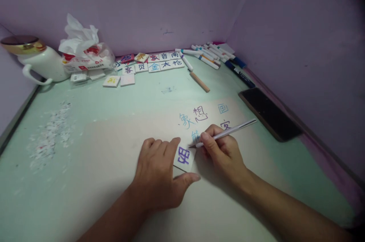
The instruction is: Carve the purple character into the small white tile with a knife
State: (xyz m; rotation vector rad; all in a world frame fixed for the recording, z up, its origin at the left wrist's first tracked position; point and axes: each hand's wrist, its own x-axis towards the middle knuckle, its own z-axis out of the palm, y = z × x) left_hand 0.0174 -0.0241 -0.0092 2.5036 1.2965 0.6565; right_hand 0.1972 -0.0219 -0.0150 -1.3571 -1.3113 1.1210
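While working over pale sheet (110, 150) | using left hand (161, 171) and right hand (225, 154) | pinching slim pen-like tool (235, 129) in right fingers | clasping white tile (189, 158) on sheet in left fingers | risking skid past purple character (184, 155) if clasped loosely

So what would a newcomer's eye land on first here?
Probably the purple-lettered tile just below centre, held by the left hand while the right hand points a slim tool at it. Then the heaped markers at the back right, and the gold-topped mug at the far left.
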